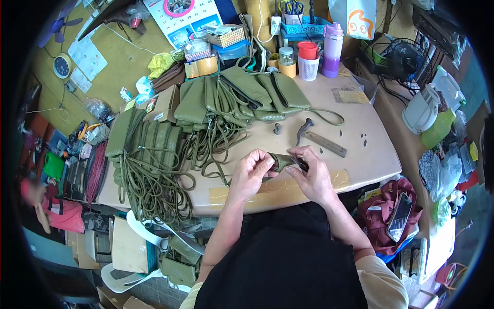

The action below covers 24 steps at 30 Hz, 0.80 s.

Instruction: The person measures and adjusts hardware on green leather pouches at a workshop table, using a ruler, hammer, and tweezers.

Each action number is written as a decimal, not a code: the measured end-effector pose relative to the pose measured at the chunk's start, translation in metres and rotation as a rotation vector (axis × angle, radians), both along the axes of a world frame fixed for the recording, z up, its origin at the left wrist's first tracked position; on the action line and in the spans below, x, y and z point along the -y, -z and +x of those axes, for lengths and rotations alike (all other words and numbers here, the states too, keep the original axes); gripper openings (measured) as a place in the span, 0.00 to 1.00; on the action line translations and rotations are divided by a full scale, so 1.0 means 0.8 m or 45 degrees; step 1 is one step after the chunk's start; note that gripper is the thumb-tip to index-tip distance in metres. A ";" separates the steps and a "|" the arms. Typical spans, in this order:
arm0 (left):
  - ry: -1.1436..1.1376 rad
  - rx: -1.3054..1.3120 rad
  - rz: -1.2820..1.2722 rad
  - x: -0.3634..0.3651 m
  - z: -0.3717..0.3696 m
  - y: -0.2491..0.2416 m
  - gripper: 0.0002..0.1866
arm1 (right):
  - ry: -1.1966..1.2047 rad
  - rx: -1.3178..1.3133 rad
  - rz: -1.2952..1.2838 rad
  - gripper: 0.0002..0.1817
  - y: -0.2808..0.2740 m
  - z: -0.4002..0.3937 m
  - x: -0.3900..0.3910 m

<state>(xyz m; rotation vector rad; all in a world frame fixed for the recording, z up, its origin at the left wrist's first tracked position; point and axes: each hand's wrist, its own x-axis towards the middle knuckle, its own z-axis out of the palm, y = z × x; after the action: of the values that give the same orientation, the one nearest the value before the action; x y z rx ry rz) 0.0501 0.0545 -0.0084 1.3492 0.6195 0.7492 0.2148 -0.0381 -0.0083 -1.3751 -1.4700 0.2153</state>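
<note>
My left hand [252, 172] is closed, its thumb and fingers pinching a small olive-green leather-like piece [280, 161] over the front of the table. My right hand [314, 177] is closed at the right end of that piece. Between its fingers a dark slim thing [301, 164] shows; its kind is too small to tell. Just beyond my hands lie a dark hammer-like tool [303, 130] and a flat brown bar [325, 143]. A small dark lump [277, 128] sits to their left.
Stacked olive-green pouches [244, 87] with straps fill the back; more pouches [149, 139] hang straps over the left edge. A purple bottle [332, 51] and a white cup [308, 68] stand behind. A phone [399, 216] lies on a maroon bag [378, 211] at right. Another person [59, 211] is at far left.
</note>
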 end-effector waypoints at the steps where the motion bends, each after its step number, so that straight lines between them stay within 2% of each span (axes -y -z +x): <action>1: 0.003 0.000 0.001 0.000 0.001 -0.001 0.06 | 0.003 0.000 0.001 0.15 0.008 -0.001 -0.004; 3: -0.016 0.083 -0.118 0.000 0.003 -0.002 0.07 | 0.013 -0.362 -0.298 0.10 0.018 -0.003 -0.008; 7: -0.019 0.054 -0.075 0.002 0.006 0.000 0.07 | 0.055 -0.496 -0.438 0.09 0.023 -0.006 -0.007; 9: -0.036 -0.011 0.174 0.007 0.008 0.003 0.09 | 0.062 -0.543 -0.390 0.09 0.039 -0.006 -0.009; 13: -0.140 -0.253 0.398 0.014 0.019 -0.002 0.10 | 0.085 -0.564 -0.388 0.08 0.045 -0.006 -0.008; 15: -0.133 -0.452 0.436 0.009 0.021 -0.001 0.08 | 0.069 -0.556 -0.438 0.09 0.046 -0.004 -0.007; 19: -0.072 -0.371 0.296 -0.001 0.022 0.008 0.10 | 0.001 -0.479 -0.438 0.11 0.041 0.000 -0.002; 21: -0.036 -0.380 0.291 -0.003 0.022 0.013 0.11 | 0.074 -0.444 -0.014 0.12 0.048 -0.002 -0.004; 22: -0.033 -0.380 0.289 -0.002 0.024 0.014 0.11 | 0.077 -0.445 -0.015 0.12 0.045 0.003 0.001; 24: -0.069 -0.406 0.324 0.000 0.029 0.015 0.08 | 0.097 0.022 -0.241 0.14 0.007 0.012 0.018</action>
<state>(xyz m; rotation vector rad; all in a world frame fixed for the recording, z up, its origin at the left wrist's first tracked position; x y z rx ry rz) 0.0731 0.0544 -0.0201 1.7113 0.8351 0.6771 0.2244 -0.0525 -0.0139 -1.5856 -1.4372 0.3001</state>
